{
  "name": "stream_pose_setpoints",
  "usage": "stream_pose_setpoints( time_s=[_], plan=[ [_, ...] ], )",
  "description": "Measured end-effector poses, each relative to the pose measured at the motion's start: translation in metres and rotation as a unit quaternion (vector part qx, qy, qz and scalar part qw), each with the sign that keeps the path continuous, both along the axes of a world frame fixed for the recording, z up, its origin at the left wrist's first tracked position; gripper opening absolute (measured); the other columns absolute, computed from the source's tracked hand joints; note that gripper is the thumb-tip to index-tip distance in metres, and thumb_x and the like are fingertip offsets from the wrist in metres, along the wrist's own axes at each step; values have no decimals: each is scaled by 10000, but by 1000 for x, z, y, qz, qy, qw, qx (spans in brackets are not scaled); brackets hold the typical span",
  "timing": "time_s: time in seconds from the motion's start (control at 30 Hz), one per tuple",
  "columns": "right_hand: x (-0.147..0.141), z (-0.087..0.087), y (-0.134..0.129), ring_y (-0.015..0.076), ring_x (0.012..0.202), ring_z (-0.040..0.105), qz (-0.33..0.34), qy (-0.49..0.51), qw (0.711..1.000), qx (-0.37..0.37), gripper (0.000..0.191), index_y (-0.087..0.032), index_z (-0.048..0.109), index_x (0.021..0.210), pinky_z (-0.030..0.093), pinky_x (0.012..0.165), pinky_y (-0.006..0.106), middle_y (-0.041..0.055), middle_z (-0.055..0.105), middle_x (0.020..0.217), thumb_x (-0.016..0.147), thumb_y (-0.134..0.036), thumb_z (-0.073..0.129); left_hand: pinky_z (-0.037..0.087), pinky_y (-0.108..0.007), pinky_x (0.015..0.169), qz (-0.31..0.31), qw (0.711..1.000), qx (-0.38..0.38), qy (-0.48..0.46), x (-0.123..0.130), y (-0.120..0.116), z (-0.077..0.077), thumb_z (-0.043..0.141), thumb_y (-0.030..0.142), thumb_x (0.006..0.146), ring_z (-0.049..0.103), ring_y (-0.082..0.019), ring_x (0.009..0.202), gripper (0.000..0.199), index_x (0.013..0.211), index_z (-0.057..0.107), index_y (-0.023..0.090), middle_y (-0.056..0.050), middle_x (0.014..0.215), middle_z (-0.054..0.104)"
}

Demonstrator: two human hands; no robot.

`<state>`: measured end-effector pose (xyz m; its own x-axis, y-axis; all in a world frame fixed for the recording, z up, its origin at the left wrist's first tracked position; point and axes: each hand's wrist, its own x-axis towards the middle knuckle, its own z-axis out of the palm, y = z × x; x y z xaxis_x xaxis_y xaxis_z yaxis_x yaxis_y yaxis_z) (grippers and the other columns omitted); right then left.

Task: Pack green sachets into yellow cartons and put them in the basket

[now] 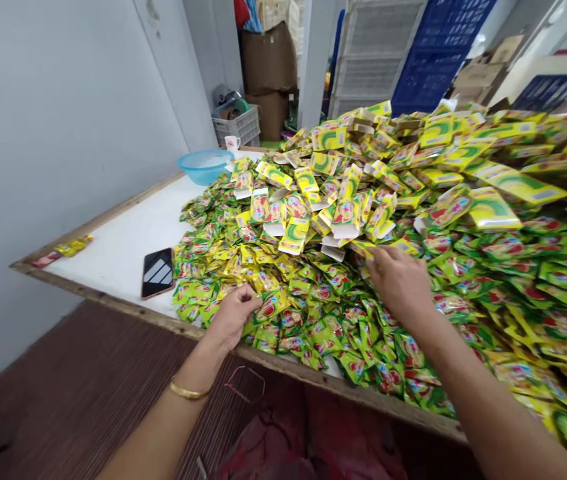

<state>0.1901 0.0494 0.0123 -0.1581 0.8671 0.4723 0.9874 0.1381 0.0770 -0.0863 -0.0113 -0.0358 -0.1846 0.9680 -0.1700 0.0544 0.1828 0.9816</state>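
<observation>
Pinching a packet (272,305) edgewise, likely to steady it: left hand (236,313); right hand (401,281) near yellow boxes (294,235), grip unclear.

Left of the green-and-red packets (323,333), the bench (123,227) is white; behind them, the boxes (331,139) are yellow with green arcs.

Right hand (399,279): fingertips partly lost against a yellow box, so its grip is unclear. Heap of yellow boxes (331,138) — smeared by blur at far right, cut off by the right edge. Green packets (508,248) also run past that edge. Both forearms (166,427) leave the frame — elbows unseen.
</observation>
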Motion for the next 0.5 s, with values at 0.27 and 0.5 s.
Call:
stream_pose_setpoints(
  time_s=[0.27,0.5],
  plan=[
    [39,50,-35,159,581,536,81,245,948,-185,509,-184,660,937,362,535,281,39,618,659,837,-618,411,275,-218,525,-81,996,17,42,-5,-10,-6,555,294,599,340,-82,541,178,594,409,193,61,560,378],
    [18,5,-22,188,794,609,124,87,916,-372,284,-174,646,1043,454,708,295,64,664,900,833,-303,504,306,-232,575,-139,941,70,301,9,-18,-9,484,192,682,406,-108,572,64,627,450,192,51,577,441]
  ],
)
